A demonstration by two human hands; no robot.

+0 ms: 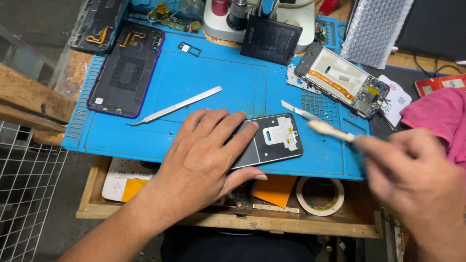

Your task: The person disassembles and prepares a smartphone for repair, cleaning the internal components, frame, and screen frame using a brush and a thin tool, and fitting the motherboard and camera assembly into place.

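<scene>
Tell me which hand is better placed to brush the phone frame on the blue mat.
Right. The right hand already holds the brush, its tip near the phone frame. The left hand lies flat on that frame.

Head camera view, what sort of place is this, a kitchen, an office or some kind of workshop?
Most likely a phone repair bench. A blue work mat carries opened phones, one showing its circuit board, with tweezers and a loose battery nearby. The left hand presses down a phone frame while the right hand holds a small brush.
</scene>
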